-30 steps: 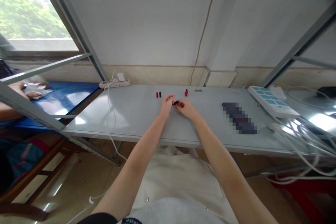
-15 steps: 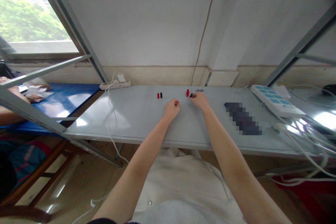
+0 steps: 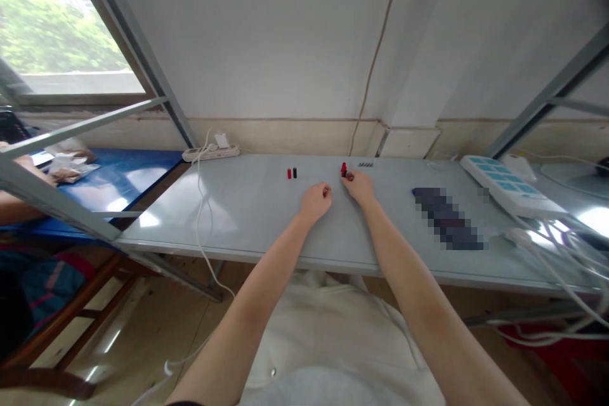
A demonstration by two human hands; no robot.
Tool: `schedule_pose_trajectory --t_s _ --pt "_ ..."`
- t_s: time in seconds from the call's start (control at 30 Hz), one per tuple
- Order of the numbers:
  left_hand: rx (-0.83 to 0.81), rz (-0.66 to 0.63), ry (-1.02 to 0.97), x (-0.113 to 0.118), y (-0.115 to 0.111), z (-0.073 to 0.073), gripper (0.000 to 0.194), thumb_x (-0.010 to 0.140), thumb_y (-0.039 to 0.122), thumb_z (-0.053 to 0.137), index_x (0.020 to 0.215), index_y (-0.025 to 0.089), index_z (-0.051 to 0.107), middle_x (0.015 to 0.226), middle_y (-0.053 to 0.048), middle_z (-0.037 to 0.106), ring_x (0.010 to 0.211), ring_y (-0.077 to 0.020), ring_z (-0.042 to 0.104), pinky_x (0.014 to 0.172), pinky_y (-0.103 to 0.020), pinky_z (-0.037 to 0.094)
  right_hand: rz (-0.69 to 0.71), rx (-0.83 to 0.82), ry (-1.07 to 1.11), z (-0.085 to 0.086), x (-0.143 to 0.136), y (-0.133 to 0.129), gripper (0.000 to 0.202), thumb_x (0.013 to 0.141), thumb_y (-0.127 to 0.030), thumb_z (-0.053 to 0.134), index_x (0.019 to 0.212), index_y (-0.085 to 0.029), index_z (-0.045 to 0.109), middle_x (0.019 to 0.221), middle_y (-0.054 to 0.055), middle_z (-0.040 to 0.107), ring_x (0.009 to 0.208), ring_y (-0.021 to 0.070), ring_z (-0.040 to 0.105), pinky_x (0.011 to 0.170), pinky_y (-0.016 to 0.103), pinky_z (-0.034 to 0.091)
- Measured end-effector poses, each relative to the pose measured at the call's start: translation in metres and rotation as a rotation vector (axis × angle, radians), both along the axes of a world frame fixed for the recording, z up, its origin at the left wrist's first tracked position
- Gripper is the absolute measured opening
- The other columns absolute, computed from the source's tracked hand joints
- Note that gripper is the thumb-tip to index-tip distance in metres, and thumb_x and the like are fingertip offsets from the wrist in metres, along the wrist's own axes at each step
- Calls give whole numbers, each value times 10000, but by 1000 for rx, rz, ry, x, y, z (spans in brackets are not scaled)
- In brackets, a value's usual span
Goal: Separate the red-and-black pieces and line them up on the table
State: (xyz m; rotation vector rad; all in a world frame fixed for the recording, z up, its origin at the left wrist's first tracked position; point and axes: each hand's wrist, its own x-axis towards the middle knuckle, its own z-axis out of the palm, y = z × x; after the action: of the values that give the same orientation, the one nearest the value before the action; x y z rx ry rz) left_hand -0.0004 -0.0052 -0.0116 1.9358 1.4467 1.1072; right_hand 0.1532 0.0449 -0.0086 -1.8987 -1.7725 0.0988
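Note:
My right hand [image 3: 360,187] is closed, its fingertips pinching a small black cylinder [image 3: 344,174] near the table surface. Right beside that cylinder stand small red pieces [image 3: 344,166], partly overlapped by it, so I cannot tell whether they touch. To the left, my left hand [image 3: 316,203] rests with curled fingers above the grey table [image 3: 257,203]; what it holds, if anything, is hidden. Farther left, a red cylinder [image 3: 289,173] and a black cylinder [image 3: 295,172] stand upright side by side. Behind my right hand lies a row of several tiny dark pieces [image 3: 366,165].
A power strip [image 3: 214,152] with a white cable sits at the back left. At right are a blurred dark object [image 3: 447,219] and a large white power strip [image 3: 511,187] with cables. Metal frame posts flank the table. Another person's arm [image 3: 19,181] is at far left.
My right hand has moved slightly left, bringing the black cylinder up against or just in front of the red pieces. My left hand stays curled, shifted slightly right. The view has shifted a little.

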Motion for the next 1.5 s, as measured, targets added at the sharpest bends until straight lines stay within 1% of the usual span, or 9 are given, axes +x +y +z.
schedule_pose_trajectory --t_s 0.2,0.33,0.63,0.97,1.13,1.37,1.5 --pt "13 -3 49 0 0 -1 158 727 142 462 794 197 594 704 -41 607 622 -152 510 642 -268 385 -8 -4 -18 -6 1 5 190 733 -294 485 767 -165 620 813 104 654 795 227 588 685 327 406" --pt "5 -10 83 0 0 0 169 738 157 450 816 194 595 727 -45 619 639 -154 520 638 -266 388 -13 -1 -9 -8 1 6 190 732 -298 487 767 -166 619 801 104 651 796 221 589 690 317 405" --pt "-34 -2 187 1 -3 5 218 752 157 431 889 185 599 780 -34 639 696 -138 546 678 -244 410 -46 -40 -43 -4 -2 3 207 747 -292 470 810 -165 621 836 90 656 825 207 593 707 294 403" --pt "-48 -9 189 0 -4 6 220 771 168 432 905 182 606 815 -43 649 725 -141 563 695 -246 420 -44 -32 -45 -3 -4 1 205 760 -293 482 826 -162 625 865 99 658 844 213 591 715 300 406" --pt "-45 -7 189 0 -3 5 218 761 154 439 894 181 610 826 -44 651 734 -143 565 702 -246 420 -49 -86 -6 -1 2 2 215 770 -321 515 837 -151 628 891 116 651 862 218 591 713 303 416" --pt "-41 -17 202 1 -2 3 198 782 206 434 856 179 615 823 -48 650 730 -147 564 686 -249 417 -71 -146 27 3 13 -2 203 769 -188 499 916 -135 627 943 135 645 915 215 586 741 287 425" --pt "-22 -20 217 1 -1 3 198 789 215 424 838 178 612 803 -45 647 713 -144 560 679 -249 415 -90 -139 25 5 12 -5 203 766 -254 525 881 -141 648 932 132 652 905 218 590 743 290 426"
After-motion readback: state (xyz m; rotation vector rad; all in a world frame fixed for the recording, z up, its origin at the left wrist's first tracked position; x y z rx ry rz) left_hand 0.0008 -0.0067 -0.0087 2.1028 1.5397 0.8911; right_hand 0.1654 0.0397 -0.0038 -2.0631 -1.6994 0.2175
